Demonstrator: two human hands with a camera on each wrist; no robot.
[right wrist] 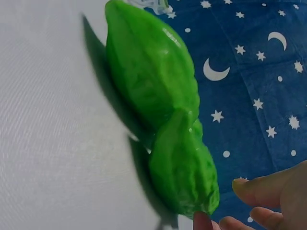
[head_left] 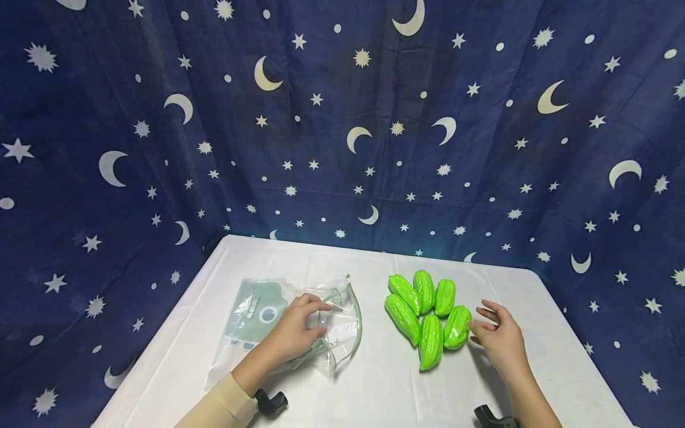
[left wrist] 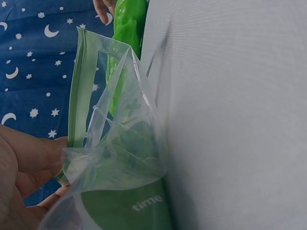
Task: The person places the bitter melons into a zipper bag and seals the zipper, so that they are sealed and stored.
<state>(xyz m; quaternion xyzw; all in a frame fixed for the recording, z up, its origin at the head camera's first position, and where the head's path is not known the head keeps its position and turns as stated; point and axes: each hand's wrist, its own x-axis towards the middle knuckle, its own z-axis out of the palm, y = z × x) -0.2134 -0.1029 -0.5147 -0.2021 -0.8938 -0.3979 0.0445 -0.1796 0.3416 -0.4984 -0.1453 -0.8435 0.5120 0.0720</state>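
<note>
Several bright green, bumpy toy bitter melons (head_left: pixel 431 340) lie in a cluster on the white table. To their left is a clear zip bag (head_left: pixel 342 324) printed with a pale green cartoon creature. My left hand (head_left: pixel 299 327) is over the bag's mouth and holds its edge, thumb and forefinger curved with a gap between their tips. In the left wrist view, the zip strip (left wrist: pixel 81 91) stands up by the fingers. My right hand (head_left: pixel 500 339) is beside the rightmost bitter melon (head_left: pixel 457 328), fingers loosely bent and not wrapped around it. A fingertip overlaps its end in the right wrist view; contact is unclear.
The white table (head_left: pixel 374 392) has rounded far corners. Dark blue cloth (head_left: pixel 321 142) with moons and stars hangs behind it and along both sides. Black wrist mounts (head_left: pixel 271 404) show at both wrists.
</note>
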